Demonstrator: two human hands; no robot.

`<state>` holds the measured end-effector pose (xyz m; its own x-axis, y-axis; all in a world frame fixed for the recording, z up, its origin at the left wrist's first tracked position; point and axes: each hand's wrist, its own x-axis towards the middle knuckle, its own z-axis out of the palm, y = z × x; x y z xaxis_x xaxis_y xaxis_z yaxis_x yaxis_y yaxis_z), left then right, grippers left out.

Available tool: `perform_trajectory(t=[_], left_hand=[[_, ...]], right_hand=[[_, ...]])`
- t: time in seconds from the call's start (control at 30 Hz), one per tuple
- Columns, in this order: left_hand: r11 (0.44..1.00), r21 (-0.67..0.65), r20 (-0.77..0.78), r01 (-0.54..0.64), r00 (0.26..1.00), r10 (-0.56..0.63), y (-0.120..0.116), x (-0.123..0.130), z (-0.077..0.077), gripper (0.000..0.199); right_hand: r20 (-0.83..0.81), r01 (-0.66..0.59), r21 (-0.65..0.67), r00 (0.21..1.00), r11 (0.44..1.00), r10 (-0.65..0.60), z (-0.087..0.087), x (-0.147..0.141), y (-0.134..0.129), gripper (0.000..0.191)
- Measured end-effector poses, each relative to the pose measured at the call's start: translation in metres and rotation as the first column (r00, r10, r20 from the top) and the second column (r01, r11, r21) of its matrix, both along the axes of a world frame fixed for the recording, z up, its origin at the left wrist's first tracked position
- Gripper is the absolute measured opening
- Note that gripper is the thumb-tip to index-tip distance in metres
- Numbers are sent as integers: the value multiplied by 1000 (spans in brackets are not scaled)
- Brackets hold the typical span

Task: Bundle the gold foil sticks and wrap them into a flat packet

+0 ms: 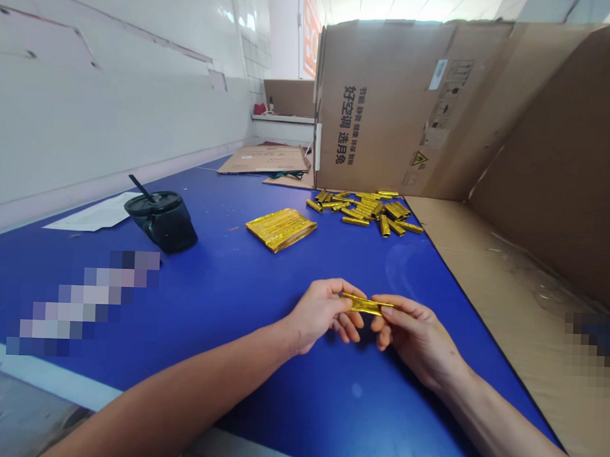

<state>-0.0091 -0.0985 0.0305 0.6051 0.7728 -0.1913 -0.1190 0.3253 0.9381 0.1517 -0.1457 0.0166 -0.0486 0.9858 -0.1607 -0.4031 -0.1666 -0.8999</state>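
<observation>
Between my two hands a narrow gold foil strip (pixel 366 305) is stretched level above the blue table. My left hand (pixel 327 312) pinches its left end between thumb and fingers. The right end is pinched by my right hand (pixel 406 329), other fingers curled below. Beyond my hands lies a flat stack of gold foil strips (pixel 281 229). Farther back and to the right, several small gold foil tubes (pixel 370 209) form a loose pile against the cardboard.
A dark lidded mug (pixel 165 220) with a handle stands on the left, near a white paper sheet (pixel 93 211). A tall cardboard box (pixel 389 111) rises behind the pile, and cardboard lines the right side of the blue table (pixel 223 292). Flat cardboard (pixel 265 159) lies at the back.
</observation>
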Motion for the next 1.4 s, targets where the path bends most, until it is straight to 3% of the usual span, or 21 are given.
perform_trajectory(t=[0.37, 0.5, 0.6, 0.77, 0.93, 1.1, 1.23, 1.3, 1.4], left_hand=[[972, -209, 303, 111, 952, -44, 8, -2, -10, 20], [969, -204, 326, 141, 943, -68, 8, -2, -10, 19], [980, -172, 247, 98, 968, -54, 5, -1, -7, 22], [999, -41, 78, -25, 997, 29, 1, 2, -4, 18], [976, 208, -50, -59, 996, 71, 7, 3, -9, 19], [895, 445, -215, 29, 974, 75, 14, 5, -10, 15], [792, 595, -349, 140, 932, 98, 15, 9, 0, 17], [766, 625, -361, 151, 926, 112, 17, 14, 6, 16], [834, 543, -278, 95, 958, 72, 22, 23, 11, 12]], right_hand=[[-169, -24, -22, 985, 999, 20, 3, 3, 1, 12], [-142, -33, -31, 990, 999, 28, 8, 3, -1, 13], [-96, -17, -41, 995, 999, 13, 7, 1, 0, 17], [21, -58, 43, 998, 997, 58, 0, 4, 3, 30], [258, -113, 171, 964, 979, 67, -3, 10, 6, 36], [513, -166, 197, 858, 966, 42, -1, 13, 7, 37], [712, -218, 228, 702, 949, -10, 1, 17, 6, 25], [742, -221, 252, 669, 942, -42, 1, 19, 6, 29], [699, -187, 263, 713, 947, -53, 1, 21, 7, 34]])
